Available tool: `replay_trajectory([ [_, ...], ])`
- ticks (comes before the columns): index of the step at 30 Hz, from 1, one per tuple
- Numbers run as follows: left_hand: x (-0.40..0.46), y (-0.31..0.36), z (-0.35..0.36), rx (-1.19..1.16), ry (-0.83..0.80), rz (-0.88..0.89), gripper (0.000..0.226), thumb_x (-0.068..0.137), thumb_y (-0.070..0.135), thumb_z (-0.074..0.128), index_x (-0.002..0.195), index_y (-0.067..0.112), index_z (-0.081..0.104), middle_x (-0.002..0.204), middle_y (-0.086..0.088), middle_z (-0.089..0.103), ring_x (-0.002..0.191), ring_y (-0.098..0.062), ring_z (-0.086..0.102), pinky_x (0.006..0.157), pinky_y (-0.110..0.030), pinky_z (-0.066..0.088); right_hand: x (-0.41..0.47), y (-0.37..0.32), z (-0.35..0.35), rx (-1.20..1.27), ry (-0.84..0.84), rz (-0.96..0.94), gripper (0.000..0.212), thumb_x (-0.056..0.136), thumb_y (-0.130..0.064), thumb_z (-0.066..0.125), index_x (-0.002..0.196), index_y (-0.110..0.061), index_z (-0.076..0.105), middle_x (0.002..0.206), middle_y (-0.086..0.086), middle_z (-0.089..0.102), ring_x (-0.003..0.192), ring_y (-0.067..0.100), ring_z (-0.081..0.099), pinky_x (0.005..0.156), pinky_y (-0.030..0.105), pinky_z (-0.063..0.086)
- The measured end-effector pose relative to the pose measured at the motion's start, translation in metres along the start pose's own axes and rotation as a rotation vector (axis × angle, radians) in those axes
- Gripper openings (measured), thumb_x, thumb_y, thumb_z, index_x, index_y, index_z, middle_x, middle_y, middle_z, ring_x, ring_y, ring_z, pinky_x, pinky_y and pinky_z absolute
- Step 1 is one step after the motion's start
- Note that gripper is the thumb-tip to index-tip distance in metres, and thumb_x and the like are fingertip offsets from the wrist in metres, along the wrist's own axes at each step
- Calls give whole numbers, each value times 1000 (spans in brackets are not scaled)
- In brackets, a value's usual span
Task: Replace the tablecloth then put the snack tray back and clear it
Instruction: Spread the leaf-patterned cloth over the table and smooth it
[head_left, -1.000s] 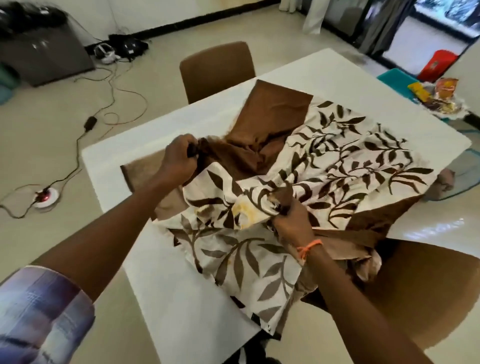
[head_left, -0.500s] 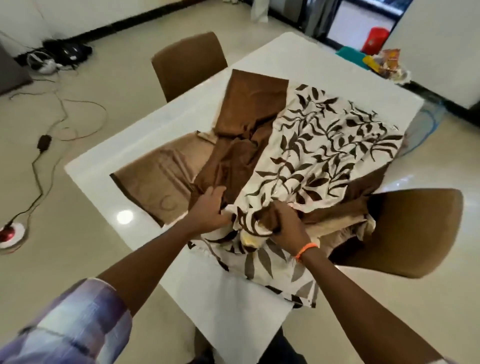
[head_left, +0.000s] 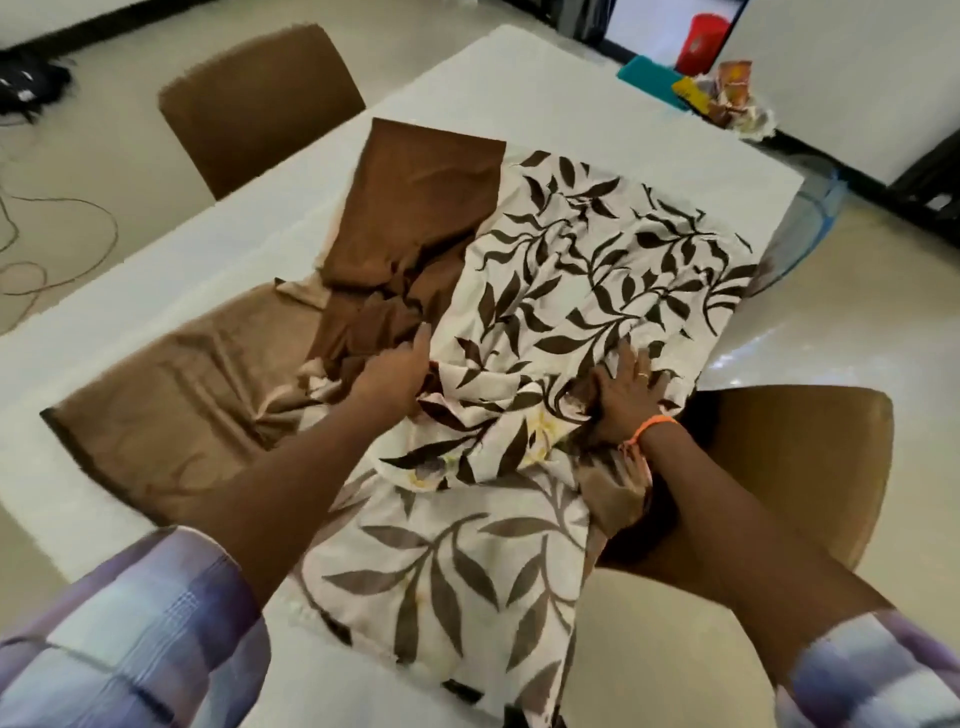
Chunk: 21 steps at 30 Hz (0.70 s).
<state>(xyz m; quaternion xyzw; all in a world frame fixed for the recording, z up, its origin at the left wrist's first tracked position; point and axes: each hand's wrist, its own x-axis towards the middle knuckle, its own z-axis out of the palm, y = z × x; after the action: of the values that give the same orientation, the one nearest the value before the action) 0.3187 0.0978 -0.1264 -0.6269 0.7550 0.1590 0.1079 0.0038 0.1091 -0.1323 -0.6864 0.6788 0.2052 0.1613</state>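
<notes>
The white table (head_left: 597, 119) is carrying a half-spread tablecloth (head_left: 597, 270), leaf-printed at the right and brown at the left, bunching at the near middle where the left hand (head_left: 392, 376) is lying on the folds with fingers extended and the right hand (head_left: 626, 392) is pressing flat with fingers spread. Bare tabletop is showing along the far and left edges, two brown chairs (head_left: 260, 104) are standing close against the far-left and near-right sides, and the cloth is hanging over the near edge. The snack tray (head_left: 727, 96) is sitting well apart past the far corner, blurred and hard to make out.
</notes>
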Motion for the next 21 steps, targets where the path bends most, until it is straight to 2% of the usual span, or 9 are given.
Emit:
replay_trajectory([
  [2,39,9,3,-33,-76,18,136,72,19,85,150,18,-27,124,-23,55,103,-37,62,90,-49,52,35,18,-7,79,-108,-31,134,48,-59,86,152,-27,7,158,16,-18,144,45,-14,106,74,7],
  [3,54,14,0,-16,-150,26,143,68,23,88,149,18,-28,122,-22,56,103,-37,62,90,-46,52,45,23,-12,91,-96,-60,132,47,-57,87,151,-30,11,158,17,-9,144,47,-3,106,72,16],
  [5,74,20,-10,64,-252,36,139,62,31,91,155,15,-11,128,-19,53,112,-36,59,91,-41,49,51,25,-18,122,69,-154,94,58,-42,84,139,-27,39,148,19,24,130,48,35,100,59,40],
  [7,88,34,-18,110,-205,94,89,71,31,84,144,15,36,121,-14,59,106,-34,61,87,-39,52,49,31,-10,308,208,-228,47,70,-23,73,114,-16,60,124,18,53,108,42,56,86,45,50],
  [9,92,53,-22,142,-160,150,31,83,25,68,112,16,61,109,-11,65,96,-31,63,80,-38,53,46,36,-3,505,193,-288,29,72,-21,68,98,-10,66,103,17,68,98,39,63,76,41,52],
  [11,99,67,-20,169,-294,221,23,85,25,65,104,12,65,107,-11,66,95,-29,63,82,-37,52,54,42,-5,517,91,-349,25,69,-28,65,87,-10,68,90,16,71,91,38,66,71,39,53],
  [14,125,86,-37,201,-487,208,35,81,25,68,111,7,65,110,-13,65,98,-30,62,76,-30,49,90,48,-34,314,-82,-421,21,72,-26,69,83,-9,69,87,16,71,88,34,67,73,35,51],
  [17,165,101,-79,254,-296,148,30,85,23,61,112,9,63,113,-13,64,101,-31,63,75,-33,49,135,80,-76,240,-57,-334,26,66,-22,69,89,-10,71,87,14,71,87,31,69,75,35,57],
  [21,225,134,-174,-25,333,31,25,92,17,51,115,6,55,110,-19,63,100,-42,63,79,-45,50,167,138,-191,473,473,-16,35,74,-23,63,106,-9,67,104,21,69,99,40,64,84,45,54],
])
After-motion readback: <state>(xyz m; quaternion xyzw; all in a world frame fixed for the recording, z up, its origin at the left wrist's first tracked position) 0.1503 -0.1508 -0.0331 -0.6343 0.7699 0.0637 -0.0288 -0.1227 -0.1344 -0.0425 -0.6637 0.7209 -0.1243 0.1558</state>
